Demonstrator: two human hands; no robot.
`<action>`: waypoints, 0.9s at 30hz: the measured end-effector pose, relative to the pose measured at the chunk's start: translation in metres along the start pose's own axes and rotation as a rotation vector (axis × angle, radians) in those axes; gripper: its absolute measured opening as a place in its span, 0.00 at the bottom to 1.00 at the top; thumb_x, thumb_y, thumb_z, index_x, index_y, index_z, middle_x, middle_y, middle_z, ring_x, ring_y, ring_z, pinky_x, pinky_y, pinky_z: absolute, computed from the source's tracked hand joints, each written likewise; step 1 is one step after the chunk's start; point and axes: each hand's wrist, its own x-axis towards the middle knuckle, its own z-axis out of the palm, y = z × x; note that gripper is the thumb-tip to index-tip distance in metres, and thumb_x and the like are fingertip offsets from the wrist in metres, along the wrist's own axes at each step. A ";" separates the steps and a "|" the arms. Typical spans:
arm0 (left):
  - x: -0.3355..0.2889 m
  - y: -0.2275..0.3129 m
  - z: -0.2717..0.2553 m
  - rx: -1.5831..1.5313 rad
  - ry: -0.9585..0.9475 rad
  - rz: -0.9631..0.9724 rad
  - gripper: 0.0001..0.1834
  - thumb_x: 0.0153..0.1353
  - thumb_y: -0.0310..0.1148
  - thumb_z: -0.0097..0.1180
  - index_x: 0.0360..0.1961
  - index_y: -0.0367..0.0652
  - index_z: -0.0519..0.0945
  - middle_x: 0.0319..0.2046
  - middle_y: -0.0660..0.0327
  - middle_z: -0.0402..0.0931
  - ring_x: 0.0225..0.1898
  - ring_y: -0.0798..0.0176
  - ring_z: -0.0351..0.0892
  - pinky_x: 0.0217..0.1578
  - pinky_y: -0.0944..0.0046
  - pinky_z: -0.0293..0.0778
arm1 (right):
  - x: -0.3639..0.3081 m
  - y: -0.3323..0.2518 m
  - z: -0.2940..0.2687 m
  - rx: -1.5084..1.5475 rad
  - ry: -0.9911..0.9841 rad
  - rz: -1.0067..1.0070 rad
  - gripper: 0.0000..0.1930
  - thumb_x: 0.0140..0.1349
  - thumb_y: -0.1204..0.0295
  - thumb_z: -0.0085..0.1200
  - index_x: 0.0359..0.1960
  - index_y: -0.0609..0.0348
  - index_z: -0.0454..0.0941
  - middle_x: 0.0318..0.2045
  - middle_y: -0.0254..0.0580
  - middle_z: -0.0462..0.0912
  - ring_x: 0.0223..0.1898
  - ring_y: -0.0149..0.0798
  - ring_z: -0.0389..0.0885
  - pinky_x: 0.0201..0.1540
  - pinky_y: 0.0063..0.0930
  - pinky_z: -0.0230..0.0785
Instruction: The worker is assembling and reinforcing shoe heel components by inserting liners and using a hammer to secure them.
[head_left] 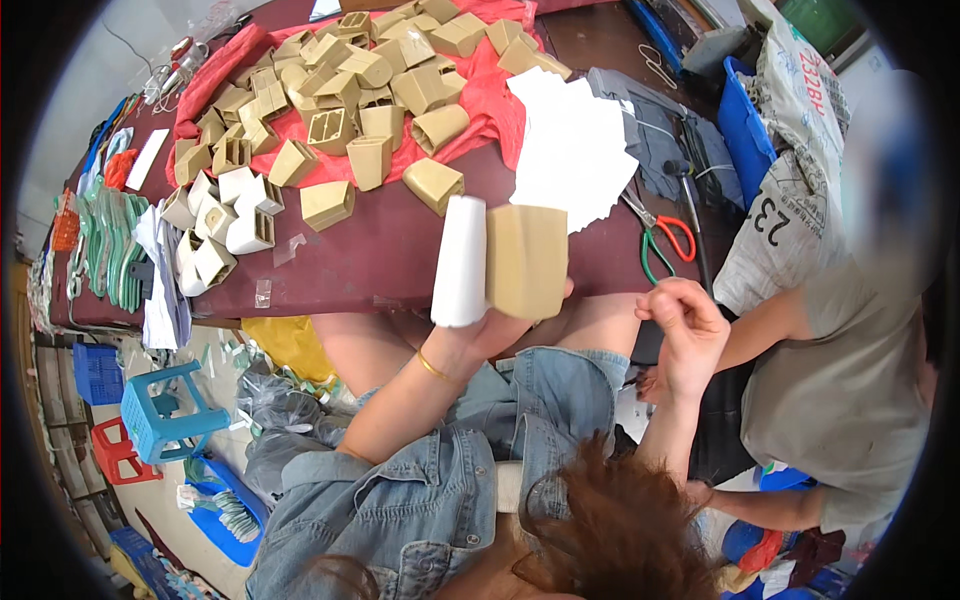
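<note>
Above my lap, my left hand (495, 333) grips a tan hollow block (527, 262) from below and behind, and most of its fingers are hidden. Along the block's left side stands a white curved strip (461, 262) of similar height; whether it is joined to the block cannot be made out. My right hand (688, 330) is raised to the right, apart from the block, its fingers curled in and nothing visible between them. Beyond the block lie white sheets (570, 150) in a fanned pile. Many tan blocks (370, 160) are heaped on the far side.
Red plastic sheeting (490, 95) lies under the heap on the dark red table (350, 270). White-faced blocks (215, 220) stand at left. Scissors (660, 235) and a hammer (685, 185) lie at right. Another person (840, 370) is close on the right. A blue stool (170, 405) stands lower left.
</note>
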 end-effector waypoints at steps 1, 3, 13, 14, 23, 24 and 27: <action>0.008 0.000 0.003 -0.037 -0.068 -0.004 0.28 0.60 0.51 0.50 0.53 0.40 0.69 0.46 0.60 0.68 0.45 0.63 0.66 0.44 0.62 0.66 | -0.001 -0.002 -0.001 0.063 0.016 0.041 0.06 0.60 0.82 0.52 0.38 0.69 0.76 0.31 0.43 0.78 0.27 0.33 0.80 0.33 0.23 0.73; 0.019 -0.001 0.017 -0.098 -0.064 -0.021 0.23 0.60 0.49 0.51 0.48 0.43 0.70 0.41 0.63 0.67 0.41 0.65 0.64 0.40 0.66 0.61 | -0.005 -0.001 -0.003 0.128 0.038 0.078 0.07 0.62 0.79 0.50 0.40 0.69 0.75 0.29 0.42 0.78 0.26 0.33 0.79 0.31 0.23 0.72; 0.028 -0.002 0.008 -0.005 -0.076 0.112 0.21 0.63 0.49 0.48 0.52 0.48 0.70 0.43 0.64 0.68 0.45 0.64 0.64 0.48 0.61 0.62 | -0.032 0.015 -0.031 -0.165 -0.149 0.244 0.14 0.65 0.67 0.40 0.22 0.61 0.66 0.13 0.36 0.68 0.13 0.29 0.69 0.18 0.19 0.58; 0.020 0.008 0.005 -0.071 -0.130 0.090 0.23 0.63 0.48 0.48 0.53 0.45 0.69 0.44 0.62 0.67 0.45 0.63 0.64 0.48 0.61 0.62 | -0.013 -0.011 -0.045 -0.304 -0.185 0.216 0.16 0.68 0.66 0.42 0.23 0.62 0.69 0.15 0.37 0.72 0.15 0.30 0.72 0.22 0.19 0.63; -0.030 0.044 -0.028 0.141 -0.008 0.379 0.28 0.63 0.49 0.46 0.57 0.40 0.68 0.50 0.56 0.69 0.48 0.57 0.68 0.48 0.56 0.67 | 0.267 -0.359 -0.087 -1.009 0.031 -0.388 0.39 0.59 0.76 0.51 0.69 0.35 0.47 0.31 0.35 0.80 0.16 0.20 0.69 0.18 0.14 0.63; -0.039 0.039 -0.031 0.130 0.018 0.421 0.28 0.63 0.49 0.46 0.57 0.40 0.68 0.50 0.56 0.69 0.48 0.57 0.68 0.48 0.56 0.67 | 0.301 -0.368 -0.088 -0.971 0.133 -0.347 0.41 0.57 0.76 0.53 0.69 0.33 0.46 0.29 0.35 0.80 0.15 0.20 0.68 0.17 0.14 0.62; -0.047 0.040 -0.048 0.057 0.099 0.353 0.33 0.65 0.53 0.40 0.61 0.37 0.64 0.50 0.54 0.72 0.49 0.53 0.72 0.51 0.50 0.69 | 0.378 -0.317 -0.015 -1.031 0.088 -0.128 0.42 0.50 0.76 0.60 0.68 0.40 0.53 0.17 0.34 0.77 0.11 0.24 0.67 0.10 0.19 0.57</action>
